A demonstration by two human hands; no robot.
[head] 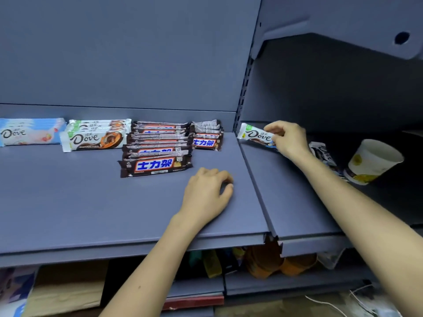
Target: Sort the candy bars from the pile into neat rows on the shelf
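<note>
On the blue-grey shelf [91,197] lie rows of candy bars: pale blue Dove bars [27,133] at far left, white Dove bars [93,139] beside them, a long row of brown Snickers bars [155,165], and a shorter Snickers row [207,140] to its right. My right hand [289,139] holds a white Dove bar [255,135] just above the neighbouring shelf section. One more Dove bar [322,153] lies behind my right wrist, partly hidden. My left hand [208,191] rests on the shelf with fingers curled, holding nothing.
A tipped paper cup [373,161] lies at the right on the neighbouring shelf. A seam [254,184] divides the two shelf sections. Below the shelf edge sit cardboard boxes [68,291] and assorted goods. An upper shelf bracket [343,26] overhangs at top right.
</note>
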